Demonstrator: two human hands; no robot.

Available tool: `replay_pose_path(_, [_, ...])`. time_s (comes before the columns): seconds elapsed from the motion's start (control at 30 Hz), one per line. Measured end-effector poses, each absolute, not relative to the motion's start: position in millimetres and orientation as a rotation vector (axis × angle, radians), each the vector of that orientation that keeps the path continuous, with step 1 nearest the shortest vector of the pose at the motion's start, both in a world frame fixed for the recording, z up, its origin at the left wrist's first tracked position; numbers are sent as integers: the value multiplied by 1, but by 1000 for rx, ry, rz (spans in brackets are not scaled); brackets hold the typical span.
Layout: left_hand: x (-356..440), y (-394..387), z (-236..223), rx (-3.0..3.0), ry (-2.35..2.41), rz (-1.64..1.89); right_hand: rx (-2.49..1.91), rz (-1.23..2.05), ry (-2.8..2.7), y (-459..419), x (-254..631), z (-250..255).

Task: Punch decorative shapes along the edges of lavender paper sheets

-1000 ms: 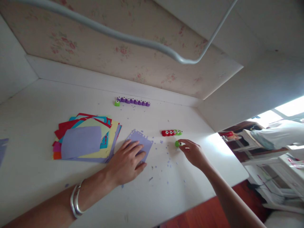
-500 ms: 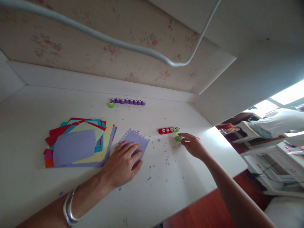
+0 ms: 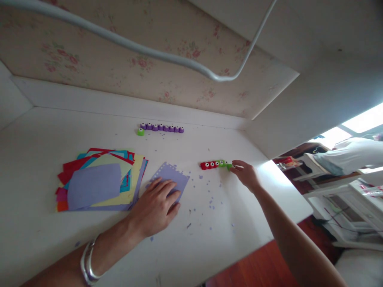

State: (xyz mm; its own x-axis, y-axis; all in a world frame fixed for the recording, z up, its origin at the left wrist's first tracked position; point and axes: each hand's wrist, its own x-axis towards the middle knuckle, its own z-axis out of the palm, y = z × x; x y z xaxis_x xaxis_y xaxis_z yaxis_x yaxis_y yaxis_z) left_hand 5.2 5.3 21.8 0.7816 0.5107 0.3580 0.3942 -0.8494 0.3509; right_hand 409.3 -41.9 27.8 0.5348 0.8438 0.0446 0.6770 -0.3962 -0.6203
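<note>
My left hand [image 3: 158, 203] lies with its fingers stretched out on a sheet of purple paper [image 3: 175, 177]. Small punched holes line the sheet's upper edges. My right hand [image 3: 247, 176] pinches a small green paper punch [image 3: 229, 167] at the right end of a row. In that row stand several red punches [image 3: 209, 165] with white tops, then green ones [image 3: 222, 164]. The fingertips partly cover the held punch. Whether it touches its neighbour I cannot tell.
A fanned stack of coloured paper [image 3: 95, 183] lies at the left. A row of purple punches [image 3: 161, 127] stands near the back, one green punch [image 3: 140, 132] by its left end. Purple paper bits [image 3: 212, 203] are scattered about the white table [image 3: 125, 255]. A person [image 3: 353, 153] is at the far right.
My right hand has moved the green punch away from me and slightly right, from in front of the row to its right end. My left hand stays on the paper.
</note>
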Motion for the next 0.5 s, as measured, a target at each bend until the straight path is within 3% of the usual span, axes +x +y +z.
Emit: replay_pose_path(0.5, [5,6,22,2691,720,647,-2025,475,-1237,-25,412,24])
